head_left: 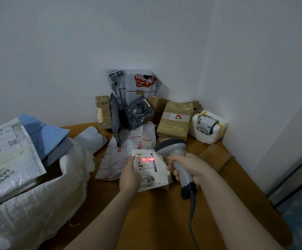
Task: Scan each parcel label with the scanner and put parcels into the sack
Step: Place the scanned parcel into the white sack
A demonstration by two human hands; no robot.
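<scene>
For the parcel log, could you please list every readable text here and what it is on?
"502D T098-69 69": label on the small parcel in the left hand, above the scanner beam.
"2019": same label.
"010": black patch on the silver mailer in the sack.
"3-6-2609": same mailer, lower, start cut off.
Too small: fine print, red print on the white bag, foam parcel label.

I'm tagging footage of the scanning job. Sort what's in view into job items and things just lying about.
Job: scanner, gripped by right hand; labelled parcel, held by left hand; sack; waiting taped box, foam-wrapped parcel, grey bag.
Just there: table; wall.
</scene>
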